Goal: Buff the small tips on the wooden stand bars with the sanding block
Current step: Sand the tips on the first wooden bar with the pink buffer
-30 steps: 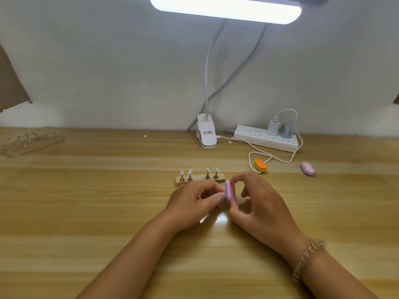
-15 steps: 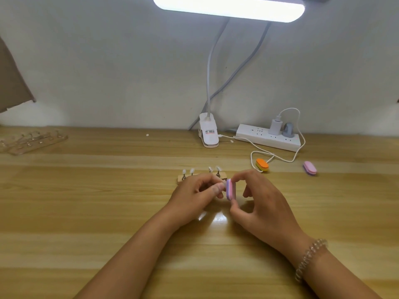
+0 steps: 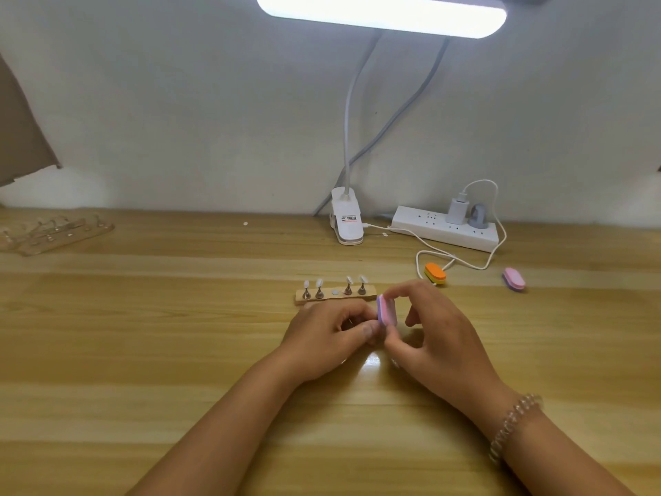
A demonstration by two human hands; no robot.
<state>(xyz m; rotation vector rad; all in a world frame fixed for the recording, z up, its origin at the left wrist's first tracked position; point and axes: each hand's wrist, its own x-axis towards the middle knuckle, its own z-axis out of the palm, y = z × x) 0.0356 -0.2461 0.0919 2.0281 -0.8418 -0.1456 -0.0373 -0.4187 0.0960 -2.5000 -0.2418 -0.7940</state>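
A short wooden stand bar point(image 3: 336, 293) lies on the desk with several small metal holders carrying pale tips point(image 3: 348, 279); one spot in its middle is bare. Just in front of it, my right hand point(image 3: 432, 334) pinches a pink and purple sanding block point(image 3: 386, 310) upright between thumb and fingers. My left hand point(image 3: 329, 334) is curled beside the block, its fingertips pinching something small against the block's left face; that item is hidden by the fingers.
An orange sanding block point(image 3: 435, 273) and a pink one point(image 3: 514, 278) lie at the right by a white cable. A clip lamp base point(image 3: 347, 223) and a power strip point(image 3: 443, 229) stand by the wall. Clear plastic stands point(image 3: 50, 234) lie at the far left.
The two hands stay together in front of the bar; the block has shifted slightly against the left fingertips. The view has moved a little.
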